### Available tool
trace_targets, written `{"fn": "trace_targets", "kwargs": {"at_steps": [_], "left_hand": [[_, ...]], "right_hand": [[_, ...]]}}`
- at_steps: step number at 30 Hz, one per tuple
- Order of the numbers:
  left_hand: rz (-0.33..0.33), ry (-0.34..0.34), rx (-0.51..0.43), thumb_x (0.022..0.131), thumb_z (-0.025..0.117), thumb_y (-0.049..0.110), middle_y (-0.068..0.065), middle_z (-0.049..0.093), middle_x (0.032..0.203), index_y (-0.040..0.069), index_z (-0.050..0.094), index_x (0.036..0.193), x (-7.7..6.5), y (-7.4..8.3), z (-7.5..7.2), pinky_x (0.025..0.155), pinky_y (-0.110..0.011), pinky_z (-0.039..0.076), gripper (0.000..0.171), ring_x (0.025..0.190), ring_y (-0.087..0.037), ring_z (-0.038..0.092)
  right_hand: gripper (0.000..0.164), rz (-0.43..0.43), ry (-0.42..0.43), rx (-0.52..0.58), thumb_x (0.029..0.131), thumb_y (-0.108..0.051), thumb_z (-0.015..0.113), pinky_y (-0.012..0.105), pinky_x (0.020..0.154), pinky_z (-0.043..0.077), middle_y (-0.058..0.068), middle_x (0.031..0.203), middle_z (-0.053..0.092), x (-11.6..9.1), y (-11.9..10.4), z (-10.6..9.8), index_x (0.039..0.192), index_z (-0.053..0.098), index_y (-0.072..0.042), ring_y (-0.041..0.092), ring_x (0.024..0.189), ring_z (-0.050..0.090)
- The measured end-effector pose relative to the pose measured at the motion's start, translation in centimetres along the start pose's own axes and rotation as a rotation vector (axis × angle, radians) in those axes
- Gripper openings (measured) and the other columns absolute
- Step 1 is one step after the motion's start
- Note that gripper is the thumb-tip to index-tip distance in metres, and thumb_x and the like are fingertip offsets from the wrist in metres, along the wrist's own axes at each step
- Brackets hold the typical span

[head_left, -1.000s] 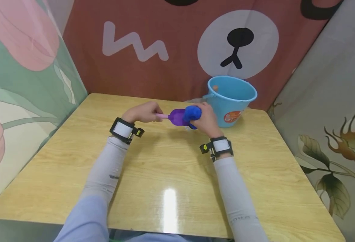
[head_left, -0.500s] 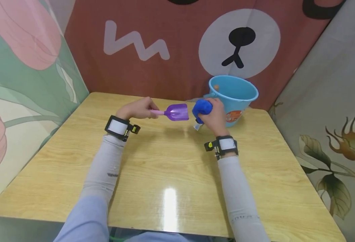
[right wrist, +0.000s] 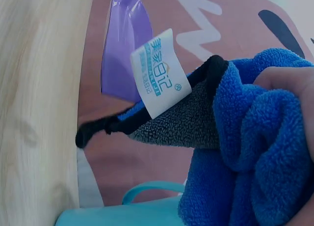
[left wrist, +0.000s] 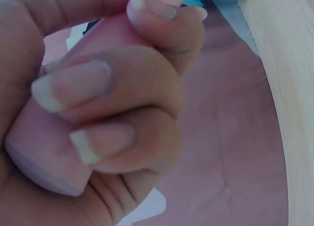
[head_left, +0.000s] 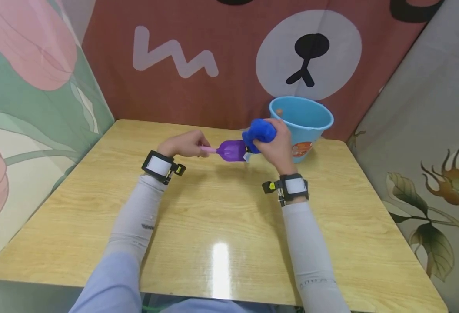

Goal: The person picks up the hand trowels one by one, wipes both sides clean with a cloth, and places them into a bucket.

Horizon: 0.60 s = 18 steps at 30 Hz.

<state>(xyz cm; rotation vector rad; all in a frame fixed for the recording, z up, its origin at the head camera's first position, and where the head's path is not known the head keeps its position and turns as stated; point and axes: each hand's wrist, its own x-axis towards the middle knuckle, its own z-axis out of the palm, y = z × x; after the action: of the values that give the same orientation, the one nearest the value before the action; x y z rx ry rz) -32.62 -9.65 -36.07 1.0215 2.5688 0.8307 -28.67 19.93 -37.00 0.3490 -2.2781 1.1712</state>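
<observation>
A toy shovel with a purple scoop point(head_left: 231, 151) is held level above the table by my left hand point(head_left: 185, 144). The fingers of that hand curl round its pink handle point(left wrist: 54, 142) in the left wrist view. My right hand point(head_left: 277, 144) grips a bunched blue cloth point(head_left: 259, 134) with a grey side and black edging. From the cloth hangs a white label point(right wrist: 161, 73) with blue print. In the head view the cloth's lower edge and label overlap the scoop's front end.
A light blue bucket point(head_left: 305, 126) stands at the back right of the wooden table point(head_left: 214, 208), just behind my right hand. An orange-brown thing point(head_left: 279, 112) shows inside its rim. A brown curtain with a bear print point(head_left: 167, 95) hangs behind the table.
The cloth moves off the scoop to the right, then comes back up against its front end, bunched higher. The shovel shifts left and up, then returns right.
</observation>
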Motion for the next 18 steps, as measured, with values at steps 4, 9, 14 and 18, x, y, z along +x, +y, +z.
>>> {"fn": "trace_targets", "kwargs": {"at_steps": [4, 9, 14, 18], "left_hand": [[0.031, -0.012, 0.011, 0.092, 0.069, 0.009, 0.0, 0.053, 0.066, 0.004, 0.076, 0.09, 0.4, 0.2, 0.4, 0.055, -0.027, 0.035, 0.009, 0.058, -0.012, 0.042], [0.051, -0.043, 0.009, 0.095, 0.064, 0.011, 0.002, 0.047, 0.064, 0.005, 0.071, 0.085, 0.9, 0.4, 0.9, 0.054, -0.027, 0.034, 0.013, 0.056, -0.011, 0.041], [0.058, -0.048, 0.014, 0.095, 0.063, 0.009, 0.002, 0.049, 0.067, 0.003, 0.071, 0.09, 1.2, 0.8, 1.2, 0.055, -0.027, 0.035, 0.012, 0.058, -0.013, 0.043], [0.085, -0.031, 0.02, 0.095, 0.063, 0.009, 0.003, 0.045, 0.065, 0.003, 0.071, 0.088, 1.2, 1.1, 1.2, 0.054, -0.028, 0.034, 0.012, 0.056, -0.013, 0.041]], "right_hand": [[0.049, -0.024, -0.049, 0.004, 0.076, -0.013, 0.084, 0.054, 0.103, 0.042, 0.013, 0.122, 0.065, 0.0, -0.4, 0.5, 0.121, 0.067, -0.006, 0.029, 0.115, 0.057], [0.05, -0.032, -0.121, -0.004, 0.077, -0.014, 0.084, 0.056, 0.104, 0.043, 0.012, 0.124, 0.063, -0.4, -0.7, 1.5, 0.123, 0.066, -0.008, 0.03, 0.117, 0.056], [0.052, -0.036, -0.19, -0.032, 0.079, -0.018, 0.085, 0.056, 0.103, 0.045, 0.012, 0.126, 0.063, -0.6, -0.7, 2.6, 0.126, 0.065, -0.009, 0.032, 0.119, 0.057], [0.055, -0.018, -0.269, -0.073, 0.08, -0.021, 0.085, 0.057, 0.105, 0.044, 0.011, 0.13, 0.062, -0.7, -0.6, 3.3, 0.129, 0.064, -0.011, 0.032, 0.121, 0.056]]}}
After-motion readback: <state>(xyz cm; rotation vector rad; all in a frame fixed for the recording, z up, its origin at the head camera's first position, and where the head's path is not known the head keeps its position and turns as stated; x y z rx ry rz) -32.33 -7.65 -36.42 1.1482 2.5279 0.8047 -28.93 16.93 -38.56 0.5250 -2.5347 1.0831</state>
